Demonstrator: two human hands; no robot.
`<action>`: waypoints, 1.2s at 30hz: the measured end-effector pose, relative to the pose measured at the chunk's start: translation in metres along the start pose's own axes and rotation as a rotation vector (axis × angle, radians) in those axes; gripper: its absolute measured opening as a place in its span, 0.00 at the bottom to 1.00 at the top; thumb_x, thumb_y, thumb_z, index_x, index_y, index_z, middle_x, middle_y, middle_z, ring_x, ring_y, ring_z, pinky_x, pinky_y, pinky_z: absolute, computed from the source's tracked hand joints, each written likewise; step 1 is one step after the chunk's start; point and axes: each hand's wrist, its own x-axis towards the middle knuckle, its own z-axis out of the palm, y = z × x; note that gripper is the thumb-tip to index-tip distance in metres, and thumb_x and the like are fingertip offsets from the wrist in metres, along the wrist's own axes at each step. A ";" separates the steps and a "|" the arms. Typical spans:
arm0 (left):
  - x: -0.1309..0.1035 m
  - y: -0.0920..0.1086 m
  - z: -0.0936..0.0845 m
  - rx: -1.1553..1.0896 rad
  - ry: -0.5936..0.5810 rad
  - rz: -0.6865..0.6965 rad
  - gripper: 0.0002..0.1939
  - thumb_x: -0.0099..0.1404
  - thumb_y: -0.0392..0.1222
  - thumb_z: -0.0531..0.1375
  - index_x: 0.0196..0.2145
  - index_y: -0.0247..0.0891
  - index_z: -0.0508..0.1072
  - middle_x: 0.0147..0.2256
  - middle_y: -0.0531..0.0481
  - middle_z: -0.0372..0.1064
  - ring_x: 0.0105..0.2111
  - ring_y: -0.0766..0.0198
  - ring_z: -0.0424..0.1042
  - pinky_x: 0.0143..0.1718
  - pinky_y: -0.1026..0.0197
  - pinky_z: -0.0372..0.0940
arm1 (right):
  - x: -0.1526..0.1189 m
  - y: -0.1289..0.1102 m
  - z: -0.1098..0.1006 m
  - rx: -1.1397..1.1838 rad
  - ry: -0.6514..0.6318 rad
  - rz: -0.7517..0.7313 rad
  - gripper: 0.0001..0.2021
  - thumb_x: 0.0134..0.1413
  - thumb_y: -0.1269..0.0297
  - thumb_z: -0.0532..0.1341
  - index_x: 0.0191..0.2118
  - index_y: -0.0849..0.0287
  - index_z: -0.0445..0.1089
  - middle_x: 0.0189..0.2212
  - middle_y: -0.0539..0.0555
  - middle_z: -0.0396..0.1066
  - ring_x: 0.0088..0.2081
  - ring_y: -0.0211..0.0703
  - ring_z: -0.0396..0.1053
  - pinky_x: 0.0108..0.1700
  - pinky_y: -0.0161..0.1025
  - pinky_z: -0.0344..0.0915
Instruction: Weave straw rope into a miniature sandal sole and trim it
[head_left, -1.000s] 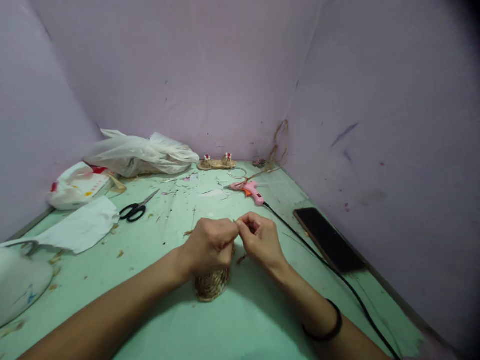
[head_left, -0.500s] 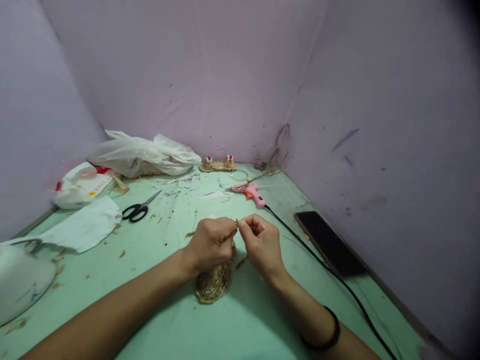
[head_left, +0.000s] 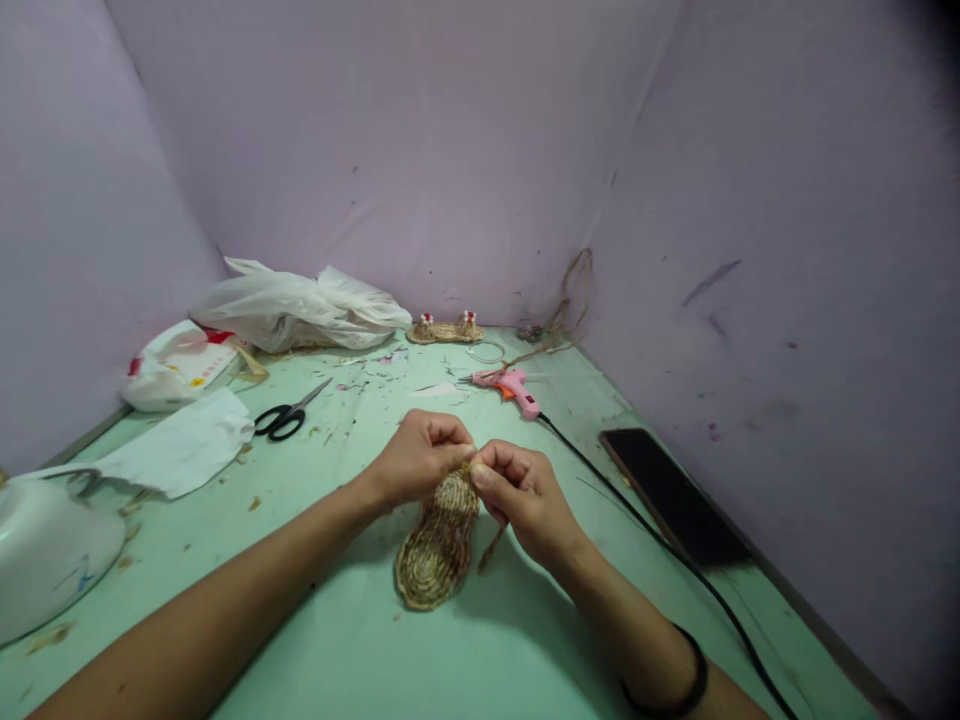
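A coiled straw piece, shaped like a small shoe sole (head_left: 437, 548), stands tilted at the middle of the green table. My left hand (head_left: 426, 455) pinches at its upper end, fingertips closed on a bit of straw cord. Touching the left fingertips, my right hand (head_left: 519, 492) is closed too, pinching the same upper edge and cord. A short brown cord end (head_left: 491, 548) hangs below the right fingers. What lies exactly between the fingertips is too small to make out.
Black scissors (head_left: 289, 415), white cloth (head_left: 184, 445) and a white bowl-like object (head_left: 56, 555) lie left. Behind are a plastic bag (head_left: 300, 308), a finished-looking straw sole (head_left: 444, 332) and a pink glue gun (head_left: 514, 388). A phone (head_left: 671, 495) and black cable (head_left: 660, 540) lie right.
My left fist has loosened into a pinch and moved slightly up. My right hand has shifted a little right and down. More of the straw sole shows. The view has shifted slightly.
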 end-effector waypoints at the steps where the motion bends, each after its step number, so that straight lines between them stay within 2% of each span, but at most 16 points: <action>1: 0.000 -0.002 0.004 -0.030 0.029 -0.023 0.08 0.52 0.39 0.57 0.21 0.31 0.68 0.17 0.56 0.59 0.19 0.72 0.55 0.21 0.68 0.52 | 0.001 0.002 0.000 0.031 0.069 0.000 0.12 0.44 0.60 0.59 0.19 0.59 0.58 0.12 0.42 0.51 0.15 0.29 0.46 0.16 0.30 0.44; 4: -0.005 -0.001 0.016 0.045 0.087 -0.015 0.09 0.54 0.39 0.55 0.22 0.31 0.70 0.18 0.55 0.60 0.19 0.72 0.55 0.21 0.68 0.53 | 0.004 0.009 -0.002 0.069 0.288 0.026 0.11 0.44 0.61 0.59 0.20 0.59 0.59 0.11 0.41 0.53 0.13 0.28 0.45 0.15 0.29 0.43; 7: -0.011 0.005 0.019 0.189 0.093 0.043 0.09 0.54 0.37 0.54 0.21 0.32 0.70 0.17 0.55 0.61 0.20 0.71 0.57 0.22 0.69 0.54 | 0.006 0.013 -0.003 -0.034 0.419 0.010 0.09 0.44 0.62 0.59 0.21 0.60 0.61 0.12 0.42 0.54 0.14 0.29 0.47 0.15 0.30 0.44; 9: -0.011 0.008 0.013 0.237 0.049 0.081 0.09 0.54 0.35 0.54 0.21 0.32 0.71 0.17 0.55 0.62 0.20 0.71 0.58 0.22 0.69 0.54 | 0.006 0.013 -0.002 -0.085 0.450 -0.022 0.08 0.44 0.63 0.59 0.21 0.60 0.63 0.12 0.43 0.54 0.15 0.30 0.48 0.16 0.31 0.46; 11: -0.009 0.010 0.002 0.280 -0.060 0.074 0.09 0.53 0.35 0.54 0.21 0.33 0.72 0.16 0.55 0.61 0.19 0.71 0.57 0.21 0.69 0.53 | 0.005 0.011 0.000 -0.063 0.462 -0.026 0.08 0.45 0.63 0.58 0.22 0.60 0.63 0.13 0.42 0.53 0.15 0.30 0.48 0.16 0.31 0.45; 13: -0.005 0.013 -0.011 0.328 -0.132 0.002 0.09 0.52 0.36 0.55 0.22 0.33 0.74 0.16 0.55 0.63 0.18 0.71 0.57 0.19 0.69 0.51 | 0.005 0.010 0.001 -0.004 0.471 -0.008 0.07 0.45 0.64 0.58 0.22 0.60 0.62 0.13 0.42 0.52 0.14 0.29 0.47 0.16 0.30 0.44; 14: -0.004 0.015 -0.016 0.336 -0.099 -0.047 0.08 0.51 0.37 0.56 0.24 0.33 0.75 0.18 0.53 0.65 0.18 0.70 0.58 0.19 0.69 0.51 | 0.005 0.010 0.002 0.022 0.471 0.008 0.07 0.45 0.65 0.58 0.22 0.60 0.62 0.13 0.41 0.52 0.14 0.29 0.46 0.15 0.30 0.44; 17: -0.004 0.024 -0.019 0.140 0.060 -0.246 0.16 0.48 0.37 0.59 0.37 0.31 0.75 0.30 0.46 0.73 0.17 0.72 0.59 0.17 0.68 0.53 | 0.005 0.010 0.004 0.064 0.440 0.052 0.08 0.45 0.65 0.59 0.22 0.60 0.61 0.12 0.41 0.53 0.13 0.28 0.48 0.15 0.29 0.44; 18: -0.005 0.027 -0.015 0.016 0.069 -0.322 0.20 0.49 0.36 0.59 0.42 0.30 0.72 0.31 0.45 0.73 0.14 0.74 0.56 0.15 0.67 0.51 | 0.005 0.010 0.005 0.064 0.423 0.055 0.08 0.46 0.64 0.59 0.22 0.60 0.62 0.12 0.41 0.54 0.13 0.28 0.49 0.14 0.29 0.45; 20: -0.006 0.030 -0.004 -0.189 0.055 -0.430 0.22 0.51 0.34 0.57 0.45 0.29 0.69 0.25 0.48 0.71 0.11 0.76 0.52 0.13 0.68 0.48 | 0.005 0.011 0.007 0.065 0.392 0.050 0.09 0.47 0.62 0.59 0.22 0.60 0.62 0.11 0.42 0.56 0.13 0.29 0.51 0.14 0.28 0.48; 23: -0.006 0.026 0.011 -0.295 0.077 -0.475 0.11 0.51 0.34 0.57 0.34 0.29 0.71 0.17 0.54 0.65 0.10 0.74 0.55 0.11 0.69 0.47 | 0.005 0.011 0.009 0.086 0.369 0.057 0.10 0.46 0.61 0.60 0.22 0.61 0.63 0.12 0.43 0.59 0.13 0.29 0.54 0.14 0.28 0.51; 25: -0.006 0.022 0.015 -0.268 0.132 -0.436 0.05 0.51 0.36 0.57 0.25 0.31 0.70 0.13 0.57 0.60 0.11 0.73 0.55 0.11 0.69 0.48 | 0.004 0.009 0.010 0.134 0.359 0.091 0.10 0.44 0.62 0.61 0.22 0.61 0.64 0.12 0.43 0.60 0.12 0.29 0.55 0.14 0.28 0.53; 28: -0.008 0.025 0.013 -0.156 0.225 -0.285 0.06 0.48 0.37 0.60 0.19 0.31 0.70 0.14 0.56 0.61 0.15 0.73 0.58 0.17 0.68 0.54 | 0.000 -0.002 0.011 0.310 0.323 0.217 0.10 0.40 0.62 0.64 0.20 0.61 0.64 0.11 0.43 0.60 0.11 0.28 0.54 0.13 0.27 0.53; 31: -0.014 0.038 0.008 -0.041 0.257 -0.196 0.05 0.47 0.37 0.60 0.17 0.32 0.71 0.17 0.54 0.65 0.19 0.72 0.60 0.23 0.68 0.56 | -0.007 -0.014 0.012 0.520 0.197 0.413 0.11 0.37 0.62 0.65 0.18 0.62 0.64 0.12 0.43 0.60 0.10 0.25 0.50 0.11 0.25 0.50; 34: -0.021 0.040 0.003 -0.064 0.220 -0.293 0.04 0.45 0.35 0.60 0.16 0.33 0.70 0.14 0.56 0.62 0.16 0.73 0.57 0.20 0.68 0.53 | -0.011 -0.014 0.014 0.612 0.019 0.539 0.10 0.37 0.62 0.65 0.21 0.64 0.67 0.16 0.47 0.65 0.14 0.27 0.58 0.16 0.26 0.59; 36: -0.025 0.028 -0.002 -0.150 0.215 -0.434 0.04 0.43 0.34 0.59 0.15 0.33 0.68 0.11 0.58 0.58 0.13 0.75 0.52 0.17 0.68 0.48 | -0.011 -0.006 0.016 0.538 -0.062 0.584 0.11 0.39 0.60 0.64 0.25 0.65 0.70 0.22 0.53 0.69 0.20 0.32 0.65 0.25 0.30 0.66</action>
